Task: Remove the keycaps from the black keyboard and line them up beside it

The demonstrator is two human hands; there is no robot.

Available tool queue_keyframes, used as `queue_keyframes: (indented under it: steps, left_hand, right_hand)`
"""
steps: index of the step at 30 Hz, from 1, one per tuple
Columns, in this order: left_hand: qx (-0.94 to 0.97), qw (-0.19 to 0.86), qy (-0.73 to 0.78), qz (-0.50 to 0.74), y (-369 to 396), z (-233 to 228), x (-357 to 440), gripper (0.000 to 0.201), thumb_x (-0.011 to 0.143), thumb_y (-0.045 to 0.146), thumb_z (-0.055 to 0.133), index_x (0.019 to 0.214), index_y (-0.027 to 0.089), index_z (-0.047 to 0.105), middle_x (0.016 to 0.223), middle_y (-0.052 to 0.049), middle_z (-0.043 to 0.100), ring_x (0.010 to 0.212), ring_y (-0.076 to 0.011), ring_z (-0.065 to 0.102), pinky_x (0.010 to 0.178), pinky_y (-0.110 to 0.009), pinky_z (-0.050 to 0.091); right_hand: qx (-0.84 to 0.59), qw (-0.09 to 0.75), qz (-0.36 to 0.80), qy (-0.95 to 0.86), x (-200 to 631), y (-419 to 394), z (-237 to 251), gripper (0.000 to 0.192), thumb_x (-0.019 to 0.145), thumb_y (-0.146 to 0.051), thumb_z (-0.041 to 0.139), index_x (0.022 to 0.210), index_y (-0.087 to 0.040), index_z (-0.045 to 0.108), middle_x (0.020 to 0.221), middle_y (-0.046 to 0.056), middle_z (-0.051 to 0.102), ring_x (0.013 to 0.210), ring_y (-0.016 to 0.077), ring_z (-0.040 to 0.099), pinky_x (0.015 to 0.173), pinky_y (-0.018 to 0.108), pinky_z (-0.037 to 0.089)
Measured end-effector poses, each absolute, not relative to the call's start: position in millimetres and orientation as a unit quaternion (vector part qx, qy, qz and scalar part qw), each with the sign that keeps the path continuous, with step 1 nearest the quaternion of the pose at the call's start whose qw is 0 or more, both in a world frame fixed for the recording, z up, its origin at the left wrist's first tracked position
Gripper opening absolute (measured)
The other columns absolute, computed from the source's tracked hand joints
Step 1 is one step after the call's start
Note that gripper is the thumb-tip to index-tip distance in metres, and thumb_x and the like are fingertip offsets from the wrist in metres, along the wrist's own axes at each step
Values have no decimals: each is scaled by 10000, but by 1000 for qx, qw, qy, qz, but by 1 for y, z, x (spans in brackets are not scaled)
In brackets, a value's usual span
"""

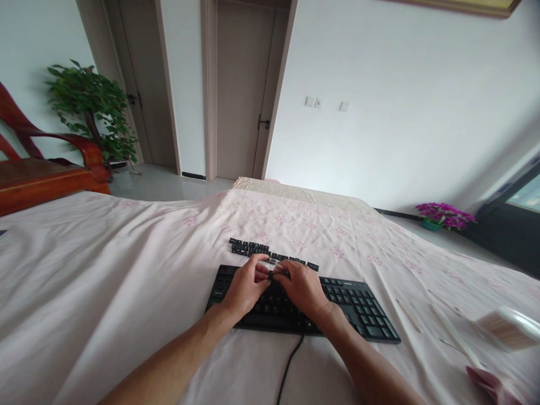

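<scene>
A black computer keyboard (270, 322) lies on the cloth in front of me, with many keys off its upper left part. My left hand (248, 281) and my right hand (300, 283) meet over that part. Both hands are closed, thumbs and fingers pinched together around a small dark keycap (270, 275), mostly hidden by the fingertips. Just behind the keyboard, loose black keycaps (248, 247) lie in rows, some of them covered by my hands. The keyboard's cable (291, 360) runs toward me between my forearms.
A pink flowered cloth (169, 281) covers the surface. Toward the right lie cotton swabs (409, 316), a clear container of swabs (508, 328) and a dark pink cloth (491, 382). A wooden chair (54, 180) and a leafy plant (90, 107) stand at the far left.
</scene>
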State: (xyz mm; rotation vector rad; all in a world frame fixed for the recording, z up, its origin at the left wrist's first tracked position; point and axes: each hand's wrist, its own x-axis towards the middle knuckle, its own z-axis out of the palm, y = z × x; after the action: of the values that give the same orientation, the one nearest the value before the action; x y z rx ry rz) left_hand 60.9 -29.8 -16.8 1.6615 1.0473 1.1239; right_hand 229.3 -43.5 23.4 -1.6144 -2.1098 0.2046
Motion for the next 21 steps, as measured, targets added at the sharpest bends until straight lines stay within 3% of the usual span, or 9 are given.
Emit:
queue_keyframes:
  steps: [5, 9, 21]
  left_hand:
    - [676, 385, 450, 439, -31, -14, 62, 386, 748, 89, 562, 1120, 192, 545, 919, -21, 641, 720, -117, 639, 738, -259, 516]
    - [698, 371, 446, 420, -33, -10, 63, 301, 743, 72, 547, 1020, 173, 608, 914, -34, 652, 744, -124, 637, 761, -258, 512]
    - [702, 366, 445, 418, -33, -9, 63, 329, 729, 50, 533, 1022, 168, 626, 922, -40, 664, 745, -129, 639, 770, -263, 510]
  right_hand:
    - [-671, 243, 104, -693, 243, 5, 29, 129, 805, -329, 597, 852, -255, 692, 814, -7, 707, 786, 172, 633, 642, 240, 386]
    - [-713, 188, 110, -666, 247, 43, 25, 154, 761, -346, 624, 847, -258, 716, 828, 0, 705, 792, 169, 625, 604, 236, 362]
    - [-719, 153, 123, -666, 241, 70, 6, 176, 706, -375, 659, 833, -293, 747, 818, 6, 719, 851, 195, 642, 676, 256, 398]
